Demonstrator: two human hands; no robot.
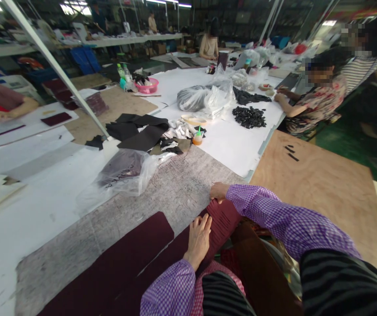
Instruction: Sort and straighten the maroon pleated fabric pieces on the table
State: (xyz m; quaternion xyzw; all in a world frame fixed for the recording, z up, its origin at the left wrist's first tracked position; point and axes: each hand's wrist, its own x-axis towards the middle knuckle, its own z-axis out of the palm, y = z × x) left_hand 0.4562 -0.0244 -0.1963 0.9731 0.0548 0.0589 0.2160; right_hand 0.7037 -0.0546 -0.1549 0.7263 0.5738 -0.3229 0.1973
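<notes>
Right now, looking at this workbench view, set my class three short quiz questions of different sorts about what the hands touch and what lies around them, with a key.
1. True or false: the left hand lies flat on the dark red pleated piece.
2. Which stands beside the crumpled white cloth? A) the small orange bottle with a green cap B) the pink bowl C) the pile of black pieces
3. Fill in: the right hand rests at the piece's far ____.

Key: 1 true; 2 A; 3 edge.
</notes>
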